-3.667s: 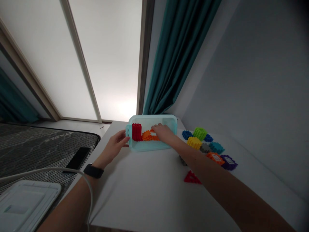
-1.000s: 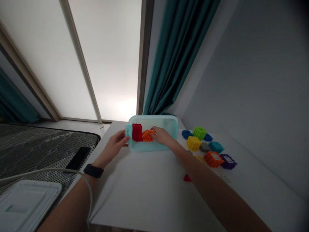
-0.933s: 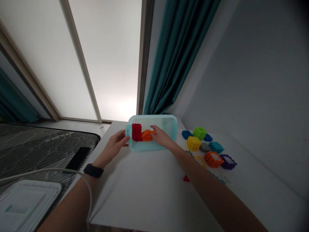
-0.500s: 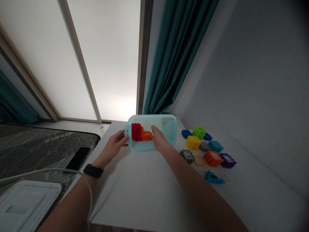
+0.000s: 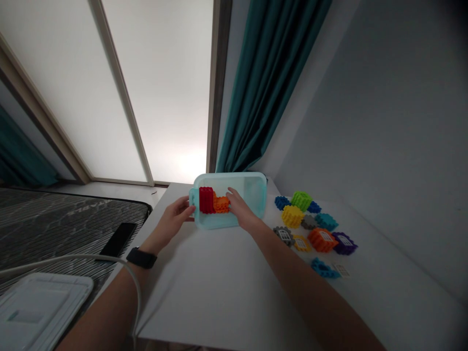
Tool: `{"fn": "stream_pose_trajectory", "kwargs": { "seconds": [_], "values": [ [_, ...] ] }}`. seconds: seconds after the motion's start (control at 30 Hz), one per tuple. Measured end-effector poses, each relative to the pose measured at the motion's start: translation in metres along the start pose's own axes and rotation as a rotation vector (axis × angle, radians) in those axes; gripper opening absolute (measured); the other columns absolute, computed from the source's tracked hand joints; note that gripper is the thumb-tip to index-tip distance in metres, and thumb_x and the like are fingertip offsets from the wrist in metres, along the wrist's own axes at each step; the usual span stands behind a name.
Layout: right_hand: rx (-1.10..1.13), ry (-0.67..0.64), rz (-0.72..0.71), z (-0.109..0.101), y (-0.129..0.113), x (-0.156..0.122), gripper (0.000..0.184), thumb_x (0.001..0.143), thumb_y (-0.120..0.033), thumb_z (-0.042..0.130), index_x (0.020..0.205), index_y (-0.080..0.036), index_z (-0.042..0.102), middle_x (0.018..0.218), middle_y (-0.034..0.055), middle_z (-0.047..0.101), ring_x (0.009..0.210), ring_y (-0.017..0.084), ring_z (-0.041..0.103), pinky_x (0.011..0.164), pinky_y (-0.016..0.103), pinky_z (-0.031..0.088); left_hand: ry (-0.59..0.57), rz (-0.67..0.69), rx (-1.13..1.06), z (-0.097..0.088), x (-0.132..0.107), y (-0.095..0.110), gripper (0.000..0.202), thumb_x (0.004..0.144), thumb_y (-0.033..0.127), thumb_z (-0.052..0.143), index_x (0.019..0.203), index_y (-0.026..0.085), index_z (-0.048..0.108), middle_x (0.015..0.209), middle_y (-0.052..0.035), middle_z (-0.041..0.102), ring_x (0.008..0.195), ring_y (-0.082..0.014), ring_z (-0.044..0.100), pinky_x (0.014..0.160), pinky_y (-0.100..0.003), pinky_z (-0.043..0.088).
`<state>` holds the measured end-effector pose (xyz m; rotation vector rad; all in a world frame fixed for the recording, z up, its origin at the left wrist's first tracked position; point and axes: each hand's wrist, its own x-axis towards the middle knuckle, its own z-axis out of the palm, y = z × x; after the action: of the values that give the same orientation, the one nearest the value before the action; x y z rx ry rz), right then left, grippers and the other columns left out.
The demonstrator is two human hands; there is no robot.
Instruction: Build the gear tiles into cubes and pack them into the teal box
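Observation:
A pale aqua plastic bin (image 5: 252, 222) lies on the white table at its far end. My left hand (image 5: 177, 215) grips the bin's left end, thumb on the rim and fingers behind it. Inside, ridged red blocks (image 5: 206, 200) stand against the left wall, with orange blocks (image 5: 221, 204) beside them. My right hand (image 5: 239, 208) reaches into the bin, its fingers around the right end of the orange blocks and one finger stretched out above them. The fingertips are partly hidden by the hand and small in view.
Ridged blocks lie on the table's right side, among them a green one (image 5: 302, 200), a yellow one (image 5: 292, 216), an orange one (image 5: 323, 240) and a purple one (image 5: 344, 243). A phone (image 5: 117, 240) and a white lid (image 5: 40, 307) lie left, near a white cable (image 5: 84, 257).
My right hand has shifted slightly, and its fingers have spread and come onto the orange blocks, which sit a little closer to the red ones. My left hand stays on the bin's end.

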<state>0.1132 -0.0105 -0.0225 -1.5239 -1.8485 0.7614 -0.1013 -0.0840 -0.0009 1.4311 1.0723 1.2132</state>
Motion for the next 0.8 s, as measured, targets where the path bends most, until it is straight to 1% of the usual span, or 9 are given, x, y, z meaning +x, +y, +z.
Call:
{"fn": "stream_pose_trajectory", "kwargs": {
  "seconds": [0.1,0.23,0.33,0.4,0.43,0.53,0.63,0.7,0.8],
  "values": [
    [0.011,-0.045,-0.049,-0.003,-0.006,-0.002,0.052,0.099,-0.031,0.034,0.15,-0.023,0.036,0.144,0.0086,0.053,0.124,0.022,0.055,0.101,0.035,0.044,-0.016,-0.003,-0.003,0.0,0.001,-0.002,0.053,0.086,0.046,0.063,0.131,0.018,0.057,0.127,-0.0115,0.066,0.11,-0.0303,0.065,0.082,-0.045,0.061],
    [-0.239,-0.092,-0.157,0.003,-0.007,-0.006,0.054,0.097,-0.023,0.038,0.151,-0.022,0.036,0.147,0.0127,0.049,0.133,0.025,0.047,0.11,0.04,0.036,-0.014,0.013,0.001,0.0,0.002,-0.003,0.052,0.085,0.046,0.063,0.129,0.019,0.059,0.125,-0.0105,0.067,0.106,-0.0278,0.066,0.083,-0.044,0.061],
    [-0.372,-0.061,-0.202,0.007,-0.003,-0.011,0.057,0.097,-0.024,0.04,0.154,-0.025,0.03,0.152,0.0131,0.041,0.138,0.027,0.04,0.112,0.043,0.032,-0.016,0.018,-0.002,0.0,0.002,-0.002,0.051,0.085,0.046,0.064,0.128,0.019,0.059,0.121,-0.0102,0.069,0.107,-0.0281,0.066,0.081,-0.043,0.062],
    [-0.414,-0.036,-0.215,0.006,-0.001,-0.013,0.059,0.098,-0.024,0.041,0.155,-0.026,0.027,0.156,0.013,0.034,0.139,0.027,0.037,0.111,0.042,0.033,-0.019,0.013,-0.007,0.001,0.001,-0.001,0.051,0.085,0.046,0.065,0.127,0.018,0.06,0.119,-0.0104,0.07,0.108,-0.0291,0.066,0.081,-0.043,0.062],
    [-0.43,-0.037,-0.214,0.006,0.0,-0.014,0.059,0.098,-0.025,0.041,0.155,-0.027,0.026,0.156,0.0128,0.033,0.139,0.027,0.038,0.11,0.042,0.034,-0.015,0.013,-0.007,0.001,0.001,-0.001,0.051,0.084,0.046,0.065,0.127,0.018,0.06,0.117,-0.0105,0.07,0.108,-0.0294,0.065,0.081,-0.043,0.061],
    [-0.475,-0.08,-0.22,0.003,-0.001,-0.014,0.056,0.098,-0.025,0.04,0.153,-0.029,0.029,0.149,0.0122,0.042,0.133,0.026,0.044,0.106,0.04,0.037,-0.007,0.018,0.001,0.001,0.002,-0.002,0.05,0.085,0.046,0.063,0.127,0.018,0.06,0.117,-0.0105,0.07,0.108,-0.0292,0.065,0.081,-0.043,0.061],
    [-0.494,-0.073,-0.216,0.001,-0.002,-0.013,0.053,0.097,-0.023,0.04,0.149,-0.026,0.034,0.14,0.0132,0.051,0.123,0.025,0.052,0.101,0.037,0.041,-0.012,0.018,0.007,0.001,0.002,-0.002,0.051,0.086,0.045,0.062,0.129,0.018,0.059,0.118,-0.0106,0.07,0.106,-0.0284,0.066,0.08,-0.042,0.061],
    [-0.464,-0.052,-0.199,-0.001,-0.001,-0.011,0.049,0.096,-0.021,0.041,0.144,-0.022,0.038,0.134,0.0135,0.056,0.118,0.024,0.055,0.098,0.035,0.042,-0.013,0.014,0.004,0.001,0.001,-0.001,0.052,0.085,0.046,0.063,0.129,0.018,0.059,0.118,-0.0104,0.07,0.105,-0.0281,0.066,0.079,-0.042,0.061],
    [-0.347,-0.04,-0.177,-0.005,0.002,-0.009,0.041,0.094,-0.019,0.042,0.135,-0.02,0.043,0.124,0.0113,0.063,0.111,0.022,0.059,0.093,0.032,0.044,-0.01,0.012,0.0,0.002,0.001,0.001,0.052,0.084,0.046,0.064,0.128,0.019,0.06,0.117,-0.01,0.07,0.103,-0.0279,0.067,0.079,-0.042,0.062]
  ]
}}
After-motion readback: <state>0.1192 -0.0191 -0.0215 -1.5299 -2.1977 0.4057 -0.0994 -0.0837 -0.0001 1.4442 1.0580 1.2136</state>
